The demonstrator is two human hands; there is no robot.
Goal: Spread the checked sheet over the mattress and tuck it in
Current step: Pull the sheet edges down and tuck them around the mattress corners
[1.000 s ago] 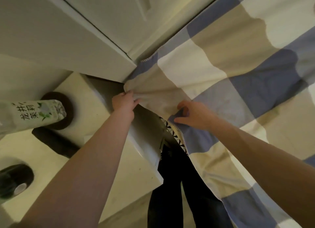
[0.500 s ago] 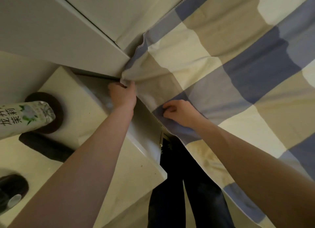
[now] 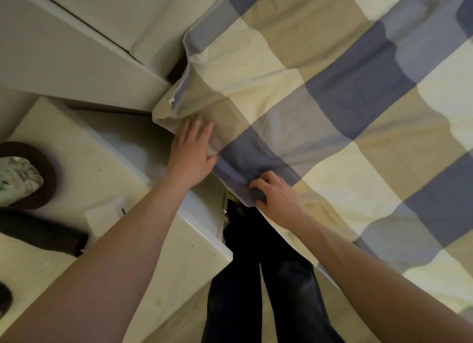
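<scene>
Sheet [image 3: 332, 112], checked in blue, beige and cream squares with a white-stitched hem, fills the right and upper part of the head view, spread with soft creases and hiding whatever lies beneath it. Its near edge hangs down at lower right, and its corner is bunched at centre left, just below the pale white panelling [image 3: 64, 60] that crosses the upper left. White flat-topped bedside cabinet [image 3: 89, 163] sits at the left, its right edge close beside the hanging hem. Legs in dark blue trousers [image 3: 256, 278] stand between the cabinet and the sheet. Both forearms are bare and reach up from the bottom of the frame. Left hand [image 3: 192, 150] lies flat on the bunched beige corner, fingers straight and together, pressing the cloth, grasping nothing. Right hand [image 3: 276, 196] has its fingers [image 3: 258, 182] curled into a blue square at the hem, gathering a fold of fabric in its grip. On the cabinet top: a dark round base [image 3: 48, 168] at the far left with a silver foil-ended packet [image 3: 18, 181] over it, a dark cylindrical object [image 3: 38, 235] lying on its side nearer the camera, and a small white flat card [image 3: 105, 214] beside the left forearm.
</scene>
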